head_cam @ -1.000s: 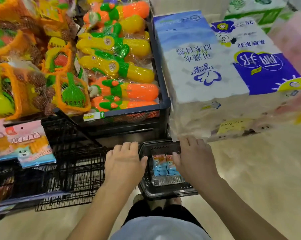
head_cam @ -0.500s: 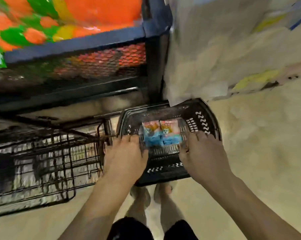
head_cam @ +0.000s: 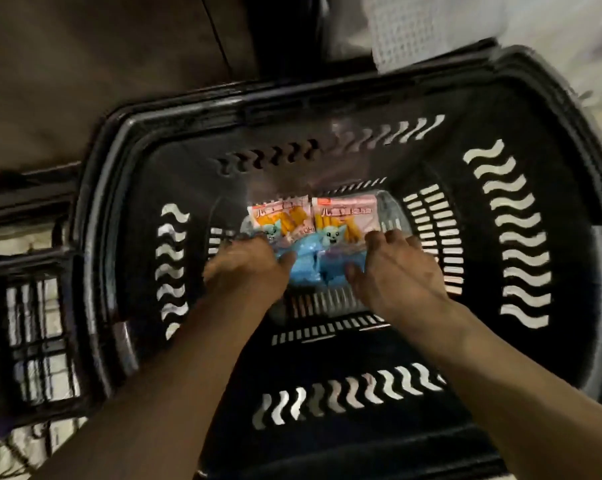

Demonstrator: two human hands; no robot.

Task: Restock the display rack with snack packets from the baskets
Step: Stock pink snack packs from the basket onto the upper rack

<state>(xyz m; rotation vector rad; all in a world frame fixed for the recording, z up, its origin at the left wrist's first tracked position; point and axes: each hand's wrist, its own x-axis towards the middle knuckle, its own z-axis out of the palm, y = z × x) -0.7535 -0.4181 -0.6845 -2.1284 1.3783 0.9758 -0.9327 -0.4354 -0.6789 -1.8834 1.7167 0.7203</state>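
Down in the black basket [head_cam: 521,237], centre of the frame: two snack packets [head_cam: 341,218] lay side by side on the slotted floor, pink tops toward the upper edge of the frame, blue bottoms toward me.

Left hand [head_cam: 247,271] was at the left packet's lower corner, thumb on the blue part. Its fingers [head_cam: 239,241] bent down over the packet's left edge, smeared by motion; I could not tell whether they had closed on it. Right hand [head_cam: 400,277] lay over the right packet's lower right, fingers [head_cam: 395,239] fairly straight and a little spread, thumb apart. They were touching, not pinching, so far as I could see.

Judged step: gathering the pair for the lift out of the basket.

Notes for doing it well:
- Slide the fingertips under the outer edges, thumbs on top, and bring both packets up together and flat, so they do not slip apart.
- The film looked slick. Grip firmly at the seams, not the puffed middle.
- Clear the basket's high wall before turning away.

A wire frame [head_cam: 40,341] showed at the lower left of the frame; whether that was the display rack I could not say.
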